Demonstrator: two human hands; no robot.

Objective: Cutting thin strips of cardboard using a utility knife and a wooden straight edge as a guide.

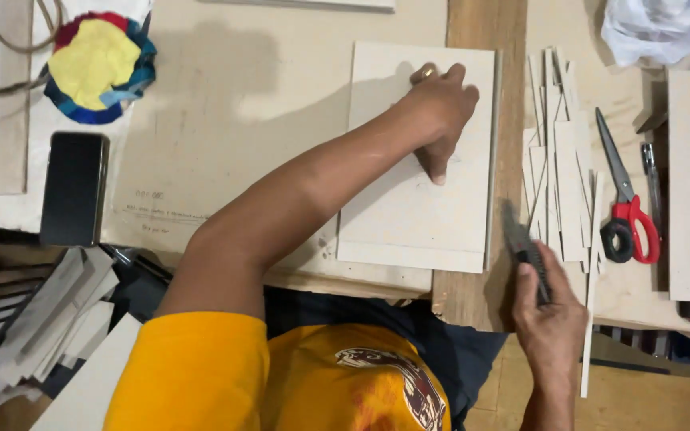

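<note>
Left hand [441, 112] pressed flat on grey board [417, 215] (fingers spread). Right hand [549, 315] clamped on utility knife [525, 247], just beside the board edge.

Red-handled scissors [628, 203], pale grey board [421, 160], black phone [74, 188].

Left hand [439, 112] presses flat on grey board sheet [417, 160]. Right hand [549, 315] grips utility knife [525, 251] just right of the sheet's lower edge. Cut strips [561, 160] farther right; red-handled scissors [628, 207] beyond them.
</note>
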